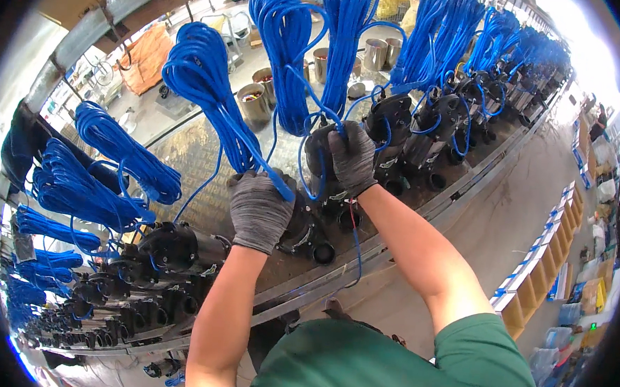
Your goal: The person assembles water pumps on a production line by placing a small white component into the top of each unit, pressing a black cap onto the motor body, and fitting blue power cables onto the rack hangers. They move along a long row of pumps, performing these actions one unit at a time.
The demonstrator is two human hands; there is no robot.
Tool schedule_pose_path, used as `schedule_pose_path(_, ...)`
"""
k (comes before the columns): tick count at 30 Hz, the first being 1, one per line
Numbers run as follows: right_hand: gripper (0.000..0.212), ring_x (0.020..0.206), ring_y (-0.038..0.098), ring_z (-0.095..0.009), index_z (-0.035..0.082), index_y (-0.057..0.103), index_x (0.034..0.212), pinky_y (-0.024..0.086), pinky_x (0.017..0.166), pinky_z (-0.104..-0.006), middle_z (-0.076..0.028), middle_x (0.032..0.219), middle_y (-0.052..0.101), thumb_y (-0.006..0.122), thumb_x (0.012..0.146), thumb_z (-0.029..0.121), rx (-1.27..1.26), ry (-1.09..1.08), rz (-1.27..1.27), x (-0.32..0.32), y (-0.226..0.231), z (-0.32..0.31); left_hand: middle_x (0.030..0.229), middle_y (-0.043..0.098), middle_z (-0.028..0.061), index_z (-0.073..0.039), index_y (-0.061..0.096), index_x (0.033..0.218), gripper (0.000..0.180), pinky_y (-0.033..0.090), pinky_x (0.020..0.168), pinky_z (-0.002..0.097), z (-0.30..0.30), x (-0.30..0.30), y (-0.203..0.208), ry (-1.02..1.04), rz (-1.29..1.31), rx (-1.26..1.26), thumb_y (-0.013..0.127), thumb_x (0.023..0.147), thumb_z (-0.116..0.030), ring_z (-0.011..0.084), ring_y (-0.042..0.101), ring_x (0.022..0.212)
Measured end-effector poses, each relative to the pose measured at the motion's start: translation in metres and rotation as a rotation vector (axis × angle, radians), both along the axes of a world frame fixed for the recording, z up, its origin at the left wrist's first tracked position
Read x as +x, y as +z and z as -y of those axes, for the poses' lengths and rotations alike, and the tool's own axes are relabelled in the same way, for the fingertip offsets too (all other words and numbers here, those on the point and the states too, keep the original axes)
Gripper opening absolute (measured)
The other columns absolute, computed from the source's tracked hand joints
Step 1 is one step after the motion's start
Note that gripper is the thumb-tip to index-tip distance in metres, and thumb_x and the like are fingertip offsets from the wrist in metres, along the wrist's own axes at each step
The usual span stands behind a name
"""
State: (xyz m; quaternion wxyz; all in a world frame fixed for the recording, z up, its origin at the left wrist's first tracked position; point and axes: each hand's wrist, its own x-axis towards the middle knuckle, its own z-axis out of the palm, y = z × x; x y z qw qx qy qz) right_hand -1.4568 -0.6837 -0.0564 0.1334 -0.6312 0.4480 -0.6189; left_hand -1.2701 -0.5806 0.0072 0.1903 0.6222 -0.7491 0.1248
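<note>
Grey knit gloves cover both my hands. My left hand [260,208] is closed at the lower end of a coiled blue cable bundle [207,83], with a thick blue strand lying over its knuckles. Up and to the right, my right hand [352,157] is closed around a blue cable [335,118] at the top of a black submersible pump [316,155]; its fingertips are partly hidden. Below and between my hands, the black outlet [323,252] of a pump points toward me. A thin cable with a red section [353,213] hangs below my right hand.
Rows of black pumps [170,246] with blue coils [79,188] line the bench [206,163] to left and right. Metal cups [253,105] stand behind it, near an orange sheet [147,59]. A wooden compartment rack [541,265] stands on the floor at right.
</note>
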Motion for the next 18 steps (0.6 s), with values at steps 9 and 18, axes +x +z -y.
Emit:
schedule_pose_path(9,0.019,0.071,0.058,-0.022,0.004,0.062,0.097,0.048,0.069,-0.0365,-0.009,0.079,0.061,0.067,0.092,0.022,-0.039,0.057,0.056,-0.006,-0.008,0.004,0.069,0.065,0.0113,-0.012,0.067,0.073,0.020,0.047,0.072,0.0469,-0.008,0.029,0.001,-0.190,-0.180,-0.091,0.079,0.075,-0.028,0.0347,0.063,0.073)
schedule_pose_path(18,0.012,0.077,0.058,-0.016,0.005,0.062,0.093,0.048,0.072,-0.0330,-0.007,0.084,0.064,0.071,0.089,0.011,-0.064,0.064,0.141,-0.002,-0.012,0.005,0.069,0.061,0.0165,-0.008,0.065,0.079,0.016,0.046,0.067,0.0485,0.031,0.126,-0.022,-0.393,-0.354,-0.083,0.065,0.085,-0.023,0.0391,0.059,0.068)
